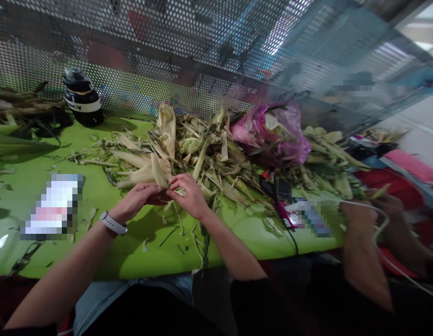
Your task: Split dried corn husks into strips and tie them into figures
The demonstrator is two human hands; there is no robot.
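My left hand (pixel 145 193), with a white band on its wrist, is closed around the base of a pale corn husk (pixel 159 171) that points upward. My right hand (pixel 187 193) meets it from the right, thumb and fingers pinched at the lower end of the same husk. What lies between the fingertips is partly hidden. Directly behind both hands spreads a heap of dry corn husks (pixel 233 175), with one tall curled husk (pixel 166 126) standing up in it. Thin strips and scraps lie on the green table (pixel 132 259) below my hands.
A dark bottle (pixel 84 105) stands at the back left, a blurred-out phone (pixel 53 205) nearer. A pink plastic bag (pixel 289 135) sits in the husks. Perforated metal panel (pixel 188 51) closes the back. At right are another person's hands (pixel 359 214), a white cable (pixel 384 219) and a second phone (pixel 314 218).
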